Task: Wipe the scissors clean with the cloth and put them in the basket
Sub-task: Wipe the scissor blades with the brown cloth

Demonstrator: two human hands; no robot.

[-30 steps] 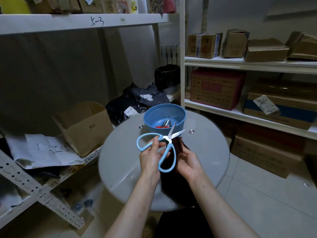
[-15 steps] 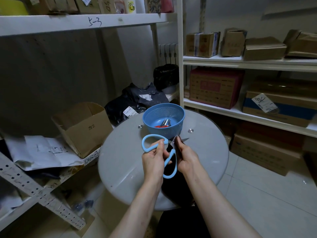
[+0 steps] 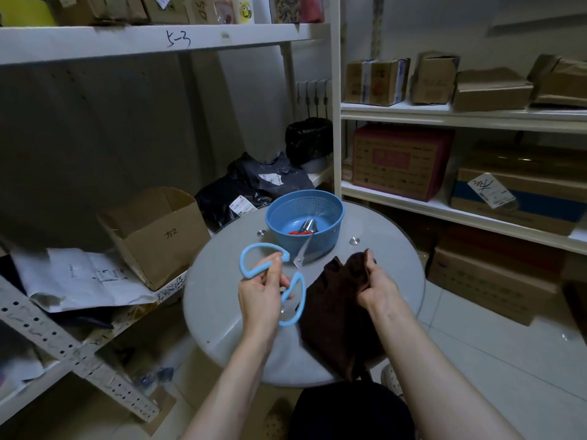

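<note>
The scissors (image 3: pixel 287 274), blue-handled, are held above the round surface (image 3: pixel 222 300) just in front of the basket (image 3: pixel 330 239), their blades pointing up towards its near wall. The left hand (image 3: pixel 262 296) holds them with its fingers (image 3: pixel 274 265) pinching the handle near the pivot, one loop sticking out to the left of the hand and the other hanging below it. The blades are blurred, so I cannot say for certain whether they are shut or slightly apart. To the right of the scissors, and apart from them, the right hand (image 3: pixel 378 281) has its fingers closed on a bunched fold of the dark brown cloth (image 3: pixel 340 309), which drapes down over the surface edge nearest the person.

The hold on the scissors looks light. It sits by the pivot and not through the loops, so the pair could swing or slip out on the way to the basket. The tips are close to the basket's near wall, and a low entry could catch the rim and shove or tip the basket across the smooth surface. If the blades are open, they could snag the cloth or nick a finger.

The blue basket already holds a tool with red handles and metal jaws, probably pliers or snips, lying on its floor. The scissors would have to land beside or on top of it.
</note>
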